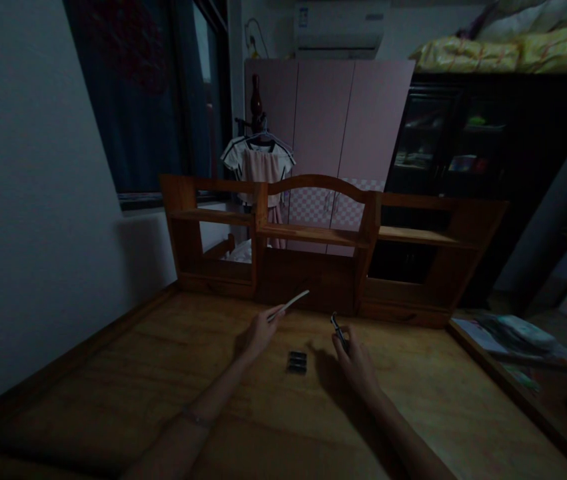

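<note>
My left hand (pixel 263 328) is closed around the lower end of a thin, flat white stick (pixel 294 300), which slants up to the right above the wooden tabletop (pixel 188 360). To the right, my right hand (pixel 354 357) grips a slim dark tool with a pale, hooked tip (pixel 334 320); its exact kind is too dim to make out. The two held things are apart from each other. Between my forearms, a small set of dark, shiny bars in three rows (pixel 297 362) lies flat on the wood, touched by neither hand.
A wooden shelf unit (pixel 313 235) with open compartments runs along the tabletop's far edge. The pale wall (pixel 43 220) borders the left side. At the right, beyond a raised wooden edge (pixel 508 387), a lower surface holds papers and a whitish packet (pixel 528 331). The room is dim.
</note>
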Tool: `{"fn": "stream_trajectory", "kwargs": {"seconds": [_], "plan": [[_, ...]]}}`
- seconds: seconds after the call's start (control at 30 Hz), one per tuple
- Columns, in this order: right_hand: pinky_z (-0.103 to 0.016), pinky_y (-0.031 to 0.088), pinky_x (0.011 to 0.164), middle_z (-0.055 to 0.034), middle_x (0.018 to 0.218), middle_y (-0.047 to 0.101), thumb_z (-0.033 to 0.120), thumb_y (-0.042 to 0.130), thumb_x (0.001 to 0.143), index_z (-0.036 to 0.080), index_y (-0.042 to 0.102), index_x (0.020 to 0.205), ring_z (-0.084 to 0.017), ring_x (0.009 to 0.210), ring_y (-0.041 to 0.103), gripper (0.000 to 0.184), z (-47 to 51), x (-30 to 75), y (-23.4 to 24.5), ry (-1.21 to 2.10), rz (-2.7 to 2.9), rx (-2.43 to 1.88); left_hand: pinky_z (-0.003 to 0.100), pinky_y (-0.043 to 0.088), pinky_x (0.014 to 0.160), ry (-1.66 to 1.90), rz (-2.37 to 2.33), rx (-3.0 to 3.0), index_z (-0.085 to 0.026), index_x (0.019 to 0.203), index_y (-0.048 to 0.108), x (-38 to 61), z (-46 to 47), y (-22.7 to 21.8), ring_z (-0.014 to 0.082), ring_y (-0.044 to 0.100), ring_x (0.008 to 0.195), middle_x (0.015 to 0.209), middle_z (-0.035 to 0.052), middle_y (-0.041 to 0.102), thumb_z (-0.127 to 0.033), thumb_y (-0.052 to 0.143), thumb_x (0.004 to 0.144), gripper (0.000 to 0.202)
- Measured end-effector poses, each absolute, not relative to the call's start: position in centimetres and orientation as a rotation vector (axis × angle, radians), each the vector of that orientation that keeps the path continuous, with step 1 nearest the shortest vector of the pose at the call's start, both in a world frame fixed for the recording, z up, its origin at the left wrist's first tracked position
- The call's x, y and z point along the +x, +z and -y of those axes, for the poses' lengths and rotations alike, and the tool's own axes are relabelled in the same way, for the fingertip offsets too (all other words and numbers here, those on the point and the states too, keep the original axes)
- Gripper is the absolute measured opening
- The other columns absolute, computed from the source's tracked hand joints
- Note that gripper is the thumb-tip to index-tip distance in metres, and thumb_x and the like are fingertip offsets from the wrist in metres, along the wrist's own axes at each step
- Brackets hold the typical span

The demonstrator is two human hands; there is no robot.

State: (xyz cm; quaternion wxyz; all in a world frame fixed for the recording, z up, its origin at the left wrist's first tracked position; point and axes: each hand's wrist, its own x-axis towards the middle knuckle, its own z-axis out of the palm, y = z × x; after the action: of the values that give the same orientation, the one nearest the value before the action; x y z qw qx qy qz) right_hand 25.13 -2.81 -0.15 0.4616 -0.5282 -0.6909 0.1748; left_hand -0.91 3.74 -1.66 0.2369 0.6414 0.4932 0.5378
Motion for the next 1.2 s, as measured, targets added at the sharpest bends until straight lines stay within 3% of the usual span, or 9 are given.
{"fn": "stream_trajectory", "kwargs": {"seconds": [0.3, 0.4, 0.5, 0.63, 0.73, 1.03, 1.2], "plan": [[-0.031, 0.043, 0.073, -0.0077, 0.097, 0.065, 0.05, 0.037, 0.091, 0.021, 0.053, 0.108, -0.024, 0.086, 0.061, 0.037, 3.0, 24.5, 1.2, 0.454, 1.676, -1.261, 0.032, 0.048, 0.087, 1.454, -1.218, 1.7, -0.019, 0.109, 0.066, 0.7, -2.9, -1.1, 0.0219, 0.061, 0.1, 0.108, 0.006, 0.067, -0.045, 0.056, 0.082, 0.039], [-0.031, 0.042, 0.074, -0.0071, 0.094, 0.065, 0.049, 0.034, 0.093, 0.021, 0.056, 0.104, -0.023, 0.084, 0.061, 0.037, 3.1, 24.5, 1.3, 0.446, 1.651, -1.298, 0.024, 0.049, 0.056, 1.339, -1.181, 1.519, -0.018, 0.111, 0.065, 1.1, -2.9, -0.9, 0.0159, 0.062, 0.066, 0.082, 0.0048, 0.069, -0.048, 0.058, 0.079, 0.044], [-0.031, 0.041, 0.078, -0.0071, 0.097, 0.064, 0.048, 0.03, 0.094, 0.021, 0.058, 0.103, -0.022, 0.089, 0.059, 0.039, 3.2, 24.6, 1.5, 0.488, 1.597, -1.309, 0.018, 0.028, 0.036, 1.241, -1.098, 1.275, -0.017, 0.115, 0.062, 1.0, -3.0, -0.5, 0.0062, 0.04, 0.039, 0.057, -0.0021, 0.054, -0.049, 0.063, 0.074, 0.051], [-0.031, 0.039, 0.079, -0.0062, 0.097, 0.063, 0.049, 0.03, 0.094, 0.021, 0.058, 0.102, -0.022, 0.09, 0.057, 0.041, 3.4, 24.7, 1.8, 0.569, 1.538, -1.327, 0.017, 0.022, 0.037, 1.219, -0.955, 1.123, -0.013, 0.112, 0.064, 1.1, -2.6, 0.2, 0.0033, 0.032, 0.038, 0.051, -0.0063, 0.038, -0.047, 0.07, 0.068, 0.056], [-0.03, 0.039, 0.076, -0.0052, 0.092, 0.063, 0.049, 0.03, 0.094, 0.021, 0.058, 0.099, -0.021, 0.085, 0.056, 0.04, 3.5, 24.9, 2.0, 0.583, 1.519, -1.32, 0.017, 0.022, 0.038, 1.178, -0.928, 1.136, -0.014, 0.114, 0.063, 1.3, -1.9, 0.7, 0.0029, 0.029, 0.039, 0.052, -0.0072, 0.034, -0.048, 0.072, 0.066, 0.059], [-0.029, 0.038, 0.073, -0.0041, 0.09, 0.06, 0.046, 0.031, 0.095, 0.021, 0.056, 0.1, -0.02, 0.082, 0.054, 0.036, 3.9, 25.2, 2.5, 0.543, 1.564, -1.294, 0.018, 0.011, 0.036, 1.062, -1.028, 1.326, -0.016, 0.121, 0.059, 1.6, -1.1, 0.6, 0.0039, 0.024, 0.035, 0.046, -0.0081, 0.032, -0.054, 0.065, 0.07, 0.063], [-0.028, 0.037, 0.072, -0.0034, 0.091, 0.06, 0.043, 0.031, 0.096, 0.022, 0.054, 0.101, -0.018, 0.082, 0.055, 0.032, 4.0, 25.2, 2.8, 0.481, 1.599, -1.231, 0.019, 0.013, 0.038, 1.11, -1.097, 1.423, -0.012, 0.117, 0.062, 1.6, -1.1, 0.6, 0.0042, 0.026, 0.036, 0.048, -0.003, 0.045, -0.055, 0.066, 0.069, 0.064]]}}
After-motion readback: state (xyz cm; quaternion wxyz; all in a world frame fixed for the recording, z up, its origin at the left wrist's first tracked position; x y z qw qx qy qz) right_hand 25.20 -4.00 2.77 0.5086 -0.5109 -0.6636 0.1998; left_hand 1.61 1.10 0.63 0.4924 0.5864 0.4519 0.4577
